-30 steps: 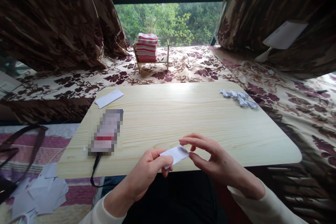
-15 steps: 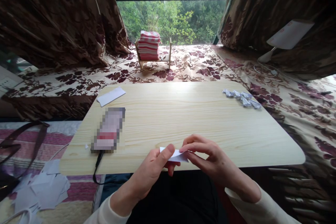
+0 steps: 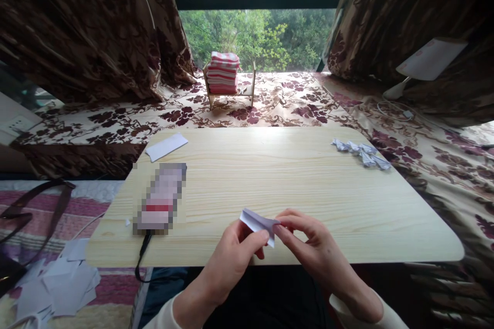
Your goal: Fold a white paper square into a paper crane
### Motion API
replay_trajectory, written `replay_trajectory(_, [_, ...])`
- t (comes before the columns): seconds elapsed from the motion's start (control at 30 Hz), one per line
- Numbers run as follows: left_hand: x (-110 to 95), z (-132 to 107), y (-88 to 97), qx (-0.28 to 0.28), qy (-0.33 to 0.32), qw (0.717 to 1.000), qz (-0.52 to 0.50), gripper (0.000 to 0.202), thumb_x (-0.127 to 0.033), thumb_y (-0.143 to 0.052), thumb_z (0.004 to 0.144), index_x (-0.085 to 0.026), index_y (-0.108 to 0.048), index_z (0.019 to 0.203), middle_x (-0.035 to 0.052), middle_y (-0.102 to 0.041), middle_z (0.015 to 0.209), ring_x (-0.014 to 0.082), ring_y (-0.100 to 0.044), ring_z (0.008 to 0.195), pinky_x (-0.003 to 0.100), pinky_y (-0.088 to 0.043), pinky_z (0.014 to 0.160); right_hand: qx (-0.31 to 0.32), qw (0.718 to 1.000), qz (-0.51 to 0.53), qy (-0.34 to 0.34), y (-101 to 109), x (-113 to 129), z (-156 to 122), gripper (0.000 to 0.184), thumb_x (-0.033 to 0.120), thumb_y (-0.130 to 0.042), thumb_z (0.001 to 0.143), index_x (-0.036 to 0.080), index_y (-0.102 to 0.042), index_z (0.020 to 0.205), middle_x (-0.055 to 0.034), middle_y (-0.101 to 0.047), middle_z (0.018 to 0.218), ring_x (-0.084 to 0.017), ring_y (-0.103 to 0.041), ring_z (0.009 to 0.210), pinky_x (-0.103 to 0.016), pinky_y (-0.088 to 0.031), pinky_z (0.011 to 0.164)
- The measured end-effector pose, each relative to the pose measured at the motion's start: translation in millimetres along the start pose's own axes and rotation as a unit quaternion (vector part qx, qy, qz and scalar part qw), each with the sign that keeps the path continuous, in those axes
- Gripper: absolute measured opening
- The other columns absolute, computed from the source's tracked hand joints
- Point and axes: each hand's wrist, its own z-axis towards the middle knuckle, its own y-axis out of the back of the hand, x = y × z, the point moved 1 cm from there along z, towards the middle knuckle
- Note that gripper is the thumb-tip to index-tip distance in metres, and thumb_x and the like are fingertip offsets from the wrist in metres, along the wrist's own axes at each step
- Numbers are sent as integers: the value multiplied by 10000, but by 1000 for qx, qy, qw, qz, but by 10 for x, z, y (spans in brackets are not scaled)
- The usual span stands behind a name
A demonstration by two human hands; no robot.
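Observation:
Between my two hands is a small folded piece of white paper (image 3: 258, 222), held above the front edge of the wooden table (image 3: 301, 180). My left hand (image 3: 235, 249) grips its left and lower part, with the thumb on top and the fingers behind. The thumb and fingertips of my right hand (image 3: 309, 236) pinch its right end. A crease runs along the paper and one side stands up. At the table's far right lie several small folded white paper pieces (image 3: 363, 153). A flat white paper strip (image 3: 166, 147) is at the far left.
A blurred-out phone (image 3: 162, 198) with a black cable (image 3: 143, 257) lies at the table's left. Loose white paper sheets (image 3: 57, 282) are piled on the striped bedding. Behind the table, a small wooden rack (image 3: 252, 87) holds folded striped cloths (image 3: 223, 74). A lamp (image 3: 432, 59) stands at right.
The paper has turned in my hands, so its crease and raised side now show. My left thumb has moved down to its lower edge. The whole view has shifted slightly.

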Motion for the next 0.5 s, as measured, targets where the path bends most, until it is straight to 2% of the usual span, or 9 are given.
replay_trajectory(0.1, [-21,14,-14,-5,-5,1000,-25,129,-255,-622,714,-135,-629,762,16,-589,685,134,-493,665,253,-404,659,-19,997,28,-62,-2,-58,27,295,375,-535,899,185,-652,706,-23,-629,711,-156,-584,687,-264,-462,638])
replay_trajectory(0.17, [-46,31,-22,-14,-14,999,-50,126,-252,-636,689,-139,-639,744,14,-592,676,134,-486,656,251,-409,647,-7,995,49,-87,-37,-115,49,311,400,-530,900,183,-646,710,-28,-646,696,-164,-606,676,-264,-490,632])
replay_trajectory(0.2, [-53,43,-24,-23,-15,998,-62,142,-272,-649,684,-141,-641,739,13,-592,672,137,-489,656,252,-412,641,-5,995,56,-80,-64,-144,62,285,399,-540,894,182,-660,754,-35,-660,717,-169,-621,680,-264,-506,628])
replay_trajectory(0.23, [-52,59,-22,-31,-13,997,-73,174,-304,-664,679,-141,-643,737,14,-592,668,141,-494,654,254,-415,633,-30,995,56,-71,-91,-174,74,238,391,-561,883,187,-675,839,-40,-673,748,-168,-633,674,-259,-520,613])
replay_trajectory(0.27, [-40,78,-16,-39,-9,996,-82,213,-339,-679,675,-140,-645,742,20,-600,675,146,-503,657,257,-415,621,-69,995,47,-52,-120,-202,87,208,368,-596,861,198,-674,952,-39,-675,773,-164,-638,663,-250,-528,587])
replay_trajectory(0.33, [14,125,8,-47,-5,994,-93,277,-384,-708,661,-128,-651,748,23,-598,658,149,-509,640,264,-415,610,-157,987,13,35,-174,-243,108,282,298,-617,840,234,-643,1113,-47,-662,847,-167,-639,706,-245,-533,587])
replay_trajectory(0.4, [90,174,42,-54,-1,994,-99,338,-421,-733,645,-121,-660,783,20,-594,638,157,-524,628,274,-424,603,-178,976,-27,120,-224,-273,129,295,221,-588,845,274,-648,1130,-74,-646,983,-183,-640,818,-249,-540,624])
replay_trajectory(0.5, [170,221,94,-76,22,990,-117,457,-485,-757,619,-120,-672,881,25,-614,668,172,-554,639,282,-440,597,-164,964,-77,196,-257,-313,159,335,139,-542,853,297,-650,1129,-88,-615,1029,-195,-628,909,-267,-552,693])
